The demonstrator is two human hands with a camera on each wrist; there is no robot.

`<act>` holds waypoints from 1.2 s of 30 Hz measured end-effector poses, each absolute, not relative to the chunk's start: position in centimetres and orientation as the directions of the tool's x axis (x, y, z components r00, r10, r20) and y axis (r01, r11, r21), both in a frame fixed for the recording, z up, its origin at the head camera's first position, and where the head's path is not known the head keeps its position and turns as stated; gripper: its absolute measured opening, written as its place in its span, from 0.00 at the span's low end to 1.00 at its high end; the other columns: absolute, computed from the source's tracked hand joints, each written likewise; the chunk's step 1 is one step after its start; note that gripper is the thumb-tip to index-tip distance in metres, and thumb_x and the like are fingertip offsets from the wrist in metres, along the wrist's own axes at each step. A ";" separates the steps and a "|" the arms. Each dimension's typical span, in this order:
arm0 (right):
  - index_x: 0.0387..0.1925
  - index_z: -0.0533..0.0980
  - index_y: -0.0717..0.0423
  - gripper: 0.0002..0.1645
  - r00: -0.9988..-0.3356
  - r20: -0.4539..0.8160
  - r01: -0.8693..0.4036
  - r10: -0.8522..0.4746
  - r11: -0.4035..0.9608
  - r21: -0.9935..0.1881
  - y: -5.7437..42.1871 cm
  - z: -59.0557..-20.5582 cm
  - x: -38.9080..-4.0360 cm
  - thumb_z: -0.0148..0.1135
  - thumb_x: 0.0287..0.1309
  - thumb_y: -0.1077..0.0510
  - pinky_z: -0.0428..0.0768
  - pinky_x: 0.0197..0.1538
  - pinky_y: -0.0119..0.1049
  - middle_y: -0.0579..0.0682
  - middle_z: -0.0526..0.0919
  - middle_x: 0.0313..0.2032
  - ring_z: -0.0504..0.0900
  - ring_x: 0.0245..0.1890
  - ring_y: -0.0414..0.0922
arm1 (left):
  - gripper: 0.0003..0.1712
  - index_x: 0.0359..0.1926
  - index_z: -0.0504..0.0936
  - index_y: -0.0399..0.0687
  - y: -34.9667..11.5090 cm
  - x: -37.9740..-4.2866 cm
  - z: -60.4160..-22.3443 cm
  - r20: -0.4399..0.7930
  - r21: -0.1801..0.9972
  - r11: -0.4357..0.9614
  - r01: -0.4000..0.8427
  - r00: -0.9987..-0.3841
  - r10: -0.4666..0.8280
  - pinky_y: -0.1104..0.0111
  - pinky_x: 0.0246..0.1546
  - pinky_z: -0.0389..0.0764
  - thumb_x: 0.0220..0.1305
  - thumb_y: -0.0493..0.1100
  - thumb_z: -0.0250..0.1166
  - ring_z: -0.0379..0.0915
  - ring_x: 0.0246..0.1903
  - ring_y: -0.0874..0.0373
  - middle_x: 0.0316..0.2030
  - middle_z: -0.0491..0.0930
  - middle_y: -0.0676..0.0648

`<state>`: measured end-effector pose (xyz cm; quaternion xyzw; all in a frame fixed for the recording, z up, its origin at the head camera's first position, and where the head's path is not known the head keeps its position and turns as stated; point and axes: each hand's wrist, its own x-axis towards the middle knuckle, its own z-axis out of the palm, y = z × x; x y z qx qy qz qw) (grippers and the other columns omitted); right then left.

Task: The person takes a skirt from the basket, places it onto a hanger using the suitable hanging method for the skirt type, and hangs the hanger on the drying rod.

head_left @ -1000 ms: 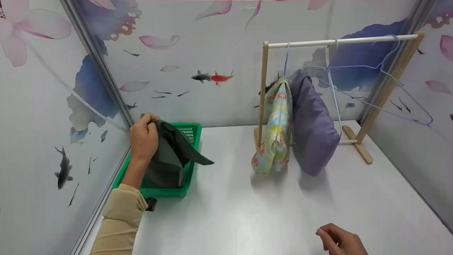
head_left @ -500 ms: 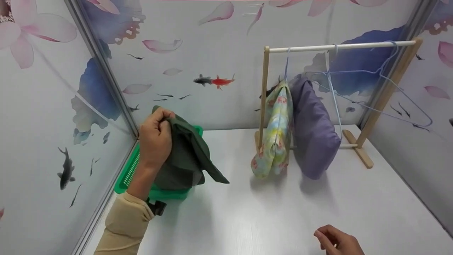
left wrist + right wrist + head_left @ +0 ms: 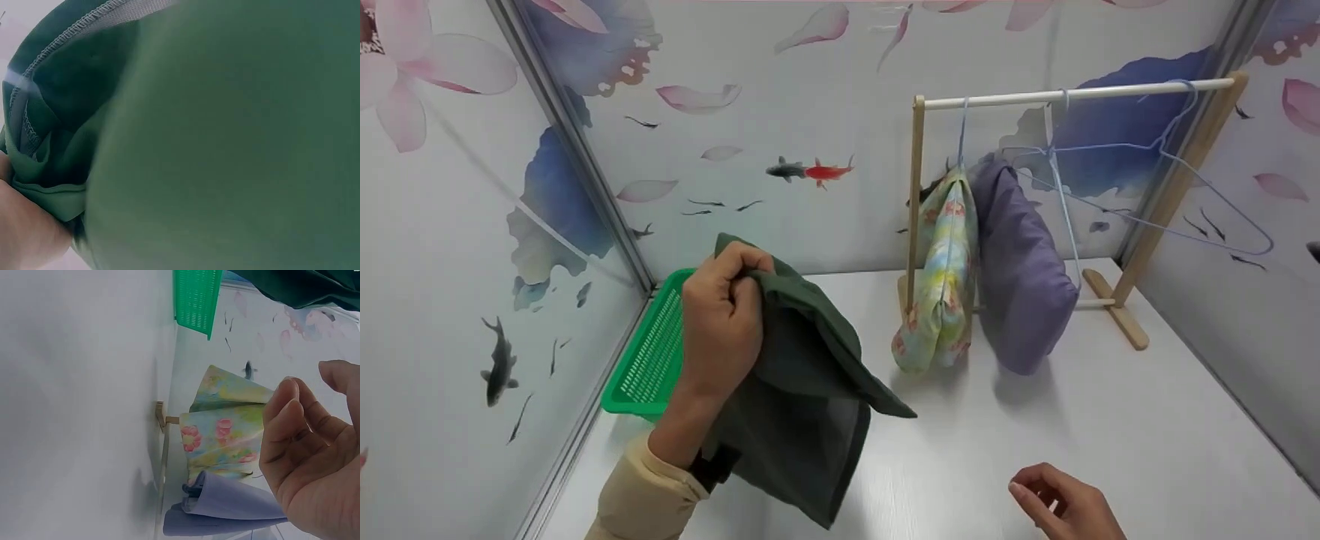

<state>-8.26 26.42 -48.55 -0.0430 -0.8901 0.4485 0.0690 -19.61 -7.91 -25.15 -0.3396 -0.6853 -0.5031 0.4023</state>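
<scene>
My left hand [image 3: 725, 319] grips a dark green cloth [image 3: 810, 397] by its upper part, holding it above the table. The cloth hangs in folds, one corner pointing right and another hanging down. In the left wrist view the green cloth [image 3: 225, 135] fills most of the picture, and an overlocked seam shows along its edge at upper left. My right hand [image 3: 1069, 501] is over the front right of the table, its fingers loosely curved with nothing in them. In the right wrist view, the thumb of my right hand [image 3: 315, 450] stands apart from the fingers.
A green plastic basket [image 3: 649, 375] stands at the left, partly behind my left arm. A wooden rack [image 3: 916, 202] with a white bar holds a floral cloth item [image 3: 945, 277], a purple one [image 3: 1024, 270] and a bare blue wire hanger [image 3: 1222, 195]. Printed walls enclose the white table [image 3: 960, 450].
My left hand has lifted the dark green cloth out of the basket and brought it right and closer. The cloth hangs more unfolded now. My right hand has shifted slightly left.
</scene>
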 end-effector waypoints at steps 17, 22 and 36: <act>0.56 0.66 0.54 0.39 -0.836 0.495 -0.548 -0.236 0.406 -0.732 22.5 -48.1 -8.5 0.73 0.42 0.58 0.71 0.25 0.32 0.45 0.72 0.44 0.76 0.29 0.38 | 0.17 0.25 0.75 0.50 -4.0 -17.6 -28.0 0.859 0.401 0.233 0.886 -0.452 0.241 0.72 0.21 0.64 0.62 0.27 0.46 0.64 0.22 0.64 0.23 0.72 0.58; 0.58 0.63 0.64 0.45 -0.743 0.628 -0.665 -0.231 0.362 -0.653 21.1 -48.3 -8.9 0.75 0.36 0.63 0.70 0.25 0.31 0.51 0.69 0.49 0.76 0.30 0.38 | 0.16 0.26 0.75 0.49 -3.4 -17.1 -29.0 0.850 0.409 0.200 0.891 -0.451 0.272 0.72 0.24 0.68 0.62 0.27 0.47 0.67 0.25 0.64 0.26 0.74 0.57; 0.43 0.75 0.55 0.24 -0.658 0.749 -0.678 -0.078 0.495 -0.544 21.3 -46.6 -8.3 0.58 0.47 0.80 0.71 0.43 0.26 0.50 0.76 0.43 0.76 0.39 0.42 | 0.18 0.27 0.75 0.51 -4.1 -17.0 -30.6 0.804 0.462 0.198 0.865 -0.502 0.318 0.71 0.24 0.68 0.61 0.26 0.46 0.66 0.25 0.64 0.25 0.72 0.57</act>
